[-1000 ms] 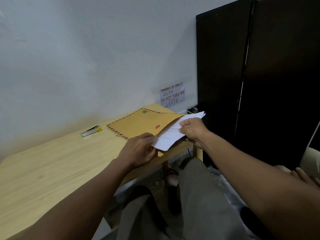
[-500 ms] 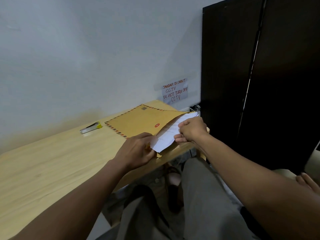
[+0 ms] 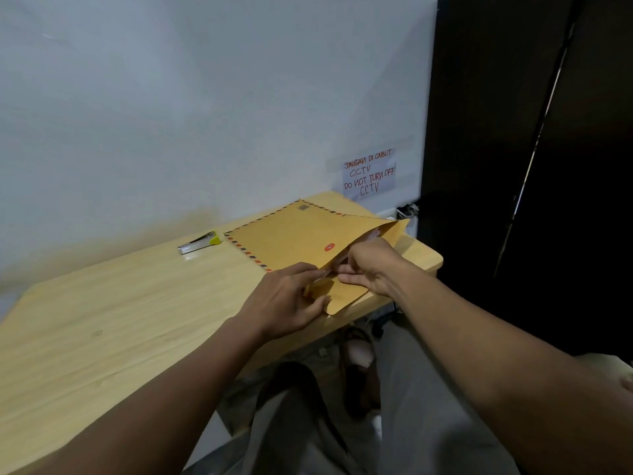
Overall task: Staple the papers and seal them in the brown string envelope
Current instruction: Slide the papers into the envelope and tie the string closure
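A brown string envelope (image 3: 287,236) with a striped border and a red button lies on the wooden table (image 3: 102,320) near its right end. Its mouth faces me and is held apart. My left hand (image 3: 286,303) pinches the near edge of the envelope's opening. My right hand (image 3: 368,265) reaches into the opening, gripping the white papers (image 3: 371,234), of which only a sliver shows inside. A silver and yellow stapler (image 3: 198,243) lies on the table by the wall, left of the envelope.
A handwritten CCTV note (image 3: 370,173) is taped to the grey wall behind the table. A dark cabinet (image 3: 531,149) stands right of the table. My legs in grey trousers (image 3: 428,423) are below the table's front edge.
The papers have slid from mostly outside the envelope to almost fully inside it. My right hand has followed them into the opening, and my left hand keeps hold of the edge.
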### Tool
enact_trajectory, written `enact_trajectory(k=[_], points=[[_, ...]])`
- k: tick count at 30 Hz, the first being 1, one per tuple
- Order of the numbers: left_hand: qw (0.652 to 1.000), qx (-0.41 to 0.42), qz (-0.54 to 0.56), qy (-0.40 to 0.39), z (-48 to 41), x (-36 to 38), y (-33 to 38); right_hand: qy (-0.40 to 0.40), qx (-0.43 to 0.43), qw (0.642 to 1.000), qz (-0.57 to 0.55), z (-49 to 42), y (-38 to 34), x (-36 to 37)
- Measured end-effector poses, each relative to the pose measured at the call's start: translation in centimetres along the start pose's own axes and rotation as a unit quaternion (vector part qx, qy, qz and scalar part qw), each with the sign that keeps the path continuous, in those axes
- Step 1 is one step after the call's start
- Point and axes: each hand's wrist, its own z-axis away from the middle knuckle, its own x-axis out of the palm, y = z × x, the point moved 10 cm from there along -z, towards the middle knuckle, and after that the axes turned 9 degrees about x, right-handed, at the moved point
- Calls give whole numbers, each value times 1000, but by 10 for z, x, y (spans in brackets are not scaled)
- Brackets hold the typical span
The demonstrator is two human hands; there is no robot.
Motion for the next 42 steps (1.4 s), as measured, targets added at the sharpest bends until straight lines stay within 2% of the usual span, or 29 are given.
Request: enact_trajectory(k=[2,3,4,6,9,11,15,17,23,25,28,31,34,37,42], points=[[1000,-9,7,-17,4,1,-1,68,-47,988,133,-1,-10,-17],[999,-16,11,-29,6,2,-3,115,-99,964,216,2,-21,-26],[999,-21,14,-40,7,3,-4,150,-165,930,291,7,-34,-32],[998,-31,16,-46,9,2,-8,147,-260,855,424,18,-47,-28],[999,-34,28,-24,11,-4,-12,98,-288,731,611,19,-34,-16],[998,-44,36,-6,15,-8,-18,108,-299,680,661,21,-29,-15],[993,-99,63,15,23,-12,-33,103,-340,636,685,22,-25,-8],[990,-121,75,6,26,-12,-40,95,-356,639,675,16,-28,-2],[983,-158,80,-42,31,-7,-49,59,-317,689,649,-7,-31,21],[987,-146,47,-47,31,-7,-49,63,-312,682,659,-13,-31,27],[991,-128,17,-38,34,-5,-50,70,-339,645,681,-19,-28,35],[991,-121,-37,-34,35,-5,-57,59,-325,662,673,-22,-25,33],[986,-108,-116,-46,29,-10,-62,56,-306,658,686,-20,-27,34],[973,-149,-148,-93,29,-7,-78,5,-268,680,683,-15,-26,41],[953,-225,-137,-149,27,6,-105,-37,-248,681,688,-8,-19,54]])
